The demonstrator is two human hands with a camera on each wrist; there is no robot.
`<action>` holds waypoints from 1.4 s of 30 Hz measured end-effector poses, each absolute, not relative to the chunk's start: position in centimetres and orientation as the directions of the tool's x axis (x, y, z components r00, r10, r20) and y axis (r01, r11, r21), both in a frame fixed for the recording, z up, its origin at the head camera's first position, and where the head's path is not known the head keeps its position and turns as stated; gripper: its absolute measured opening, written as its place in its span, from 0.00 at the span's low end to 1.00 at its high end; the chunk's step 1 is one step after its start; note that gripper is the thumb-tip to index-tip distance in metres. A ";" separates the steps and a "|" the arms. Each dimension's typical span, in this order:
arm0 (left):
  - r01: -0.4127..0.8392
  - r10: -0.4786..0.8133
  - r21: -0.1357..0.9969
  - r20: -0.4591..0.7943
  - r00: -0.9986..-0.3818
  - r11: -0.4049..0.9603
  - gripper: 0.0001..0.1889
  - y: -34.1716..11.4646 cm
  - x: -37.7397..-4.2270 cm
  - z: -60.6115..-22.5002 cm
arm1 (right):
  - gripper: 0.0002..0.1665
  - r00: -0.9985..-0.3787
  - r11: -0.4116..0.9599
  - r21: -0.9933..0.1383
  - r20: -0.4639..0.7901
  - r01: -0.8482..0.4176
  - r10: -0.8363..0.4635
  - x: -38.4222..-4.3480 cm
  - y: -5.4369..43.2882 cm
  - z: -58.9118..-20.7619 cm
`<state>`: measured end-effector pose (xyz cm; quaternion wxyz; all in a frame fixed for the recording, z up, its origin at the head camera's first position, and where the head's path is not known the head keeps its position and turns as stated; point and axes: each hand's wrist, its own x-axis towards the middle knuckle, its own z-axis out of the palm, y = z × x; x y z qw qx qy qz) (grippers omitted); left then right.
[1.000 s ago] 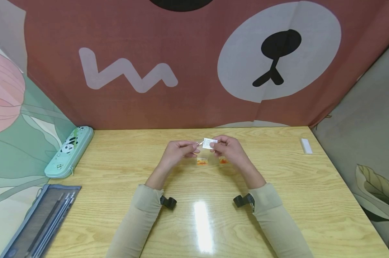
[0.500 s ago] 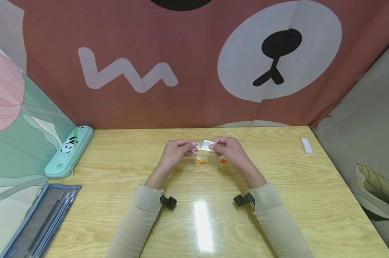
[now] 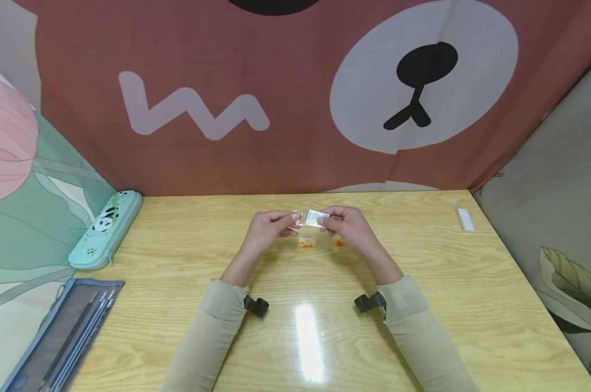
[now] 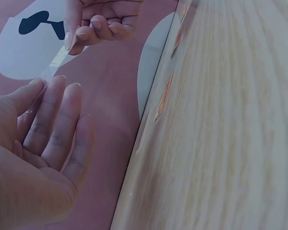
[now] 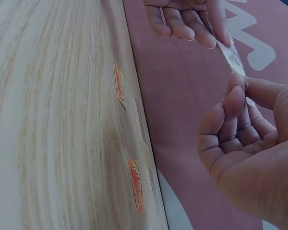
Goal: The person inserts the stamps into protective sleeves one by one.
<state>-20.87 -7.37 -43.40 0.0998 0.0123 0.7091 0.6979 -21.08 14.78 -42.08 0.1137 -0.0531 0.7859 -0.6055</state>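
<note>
Both hands are raised over the far middle of the table. My right hand (image 3: 346,223) pinches a small white card (image 3: 317,218) with faint printing between thumb and fingers. At its left side, my left hand (image 3: 270,228) pinches a shiny strip of clear plastic film (image 3: 300,218) that meets the card. From the right wrist view, the card and film (image 5: 232,56) form one thin slanting strip between the two hands. Below the hands, two small orange-and-red printed pieces lie flat on the table, a left one (image 3: 307,243) and a right one (image 3: 339,242) partly covered by my right hand.
A mint panda pencil case (image 3: 106,231) lies at the table's left edge, with a mesh pouch of pencils (image 3: 74,332) nearer me. A white eraser-like block (image 3: 465,220) sits at the far right. A brown bear-print cloth (image 3: 295,163) hangs behind the table (image 3: 202,218).
The white card has tilted slightly and the left hand has shifted a little left. More of the clear film now shows between the hands.
</note>
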 end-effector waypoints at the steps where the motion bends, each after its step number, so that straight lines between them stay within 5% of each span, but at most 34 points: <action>1: -0.121 0.157 0.992 -0.123 -0.980 0.025 0.14 -7.4 -20.9 -43.4 | 0.14 -0.968 0.257 -0.965 -0.112 0.052 -0.223 -21.0 14.8 -42.0; 42: -0.101 0.198 0.995 -0.103 -0.975 0.024 0.16 -7.4 -20.7 -43.1 | 0.16 -0.968 0.245 -0.969 -0.099 0.040 -0.231 -21.1 15.0 -42.2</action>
